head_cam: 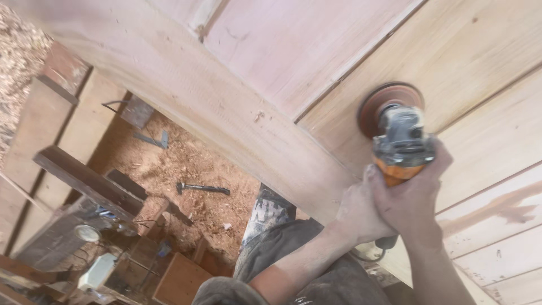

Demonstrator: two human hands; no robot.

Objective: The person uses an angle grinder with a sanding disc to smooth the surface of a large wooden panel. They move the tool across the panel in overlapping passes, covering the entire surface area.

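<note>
Both hands clench one tool: the right hand wraps the orange-and-grey angle grinder just behind its metal gear head, and the left hand closes over the rear of the same body, touching the right. Just beyond the knuckles, the round reddish-brown sanding disc lies against the pale pink panelled wooden door, close beside a groove between two boards. Likely hazards, judged from this pose: a tilted disc could catch the groove edge, gouge the wood and kick the tool back toward the wrists; no guard is visible over the disc, so fingers creeping forward are exposed. Below the hands, the thin dark power cord loops near the dusty grey trousers and could snag. Farther to the left of the hands, a dark metal hammer lies on the sawdust-covered floor, well apart, a tripping risk.
</note>
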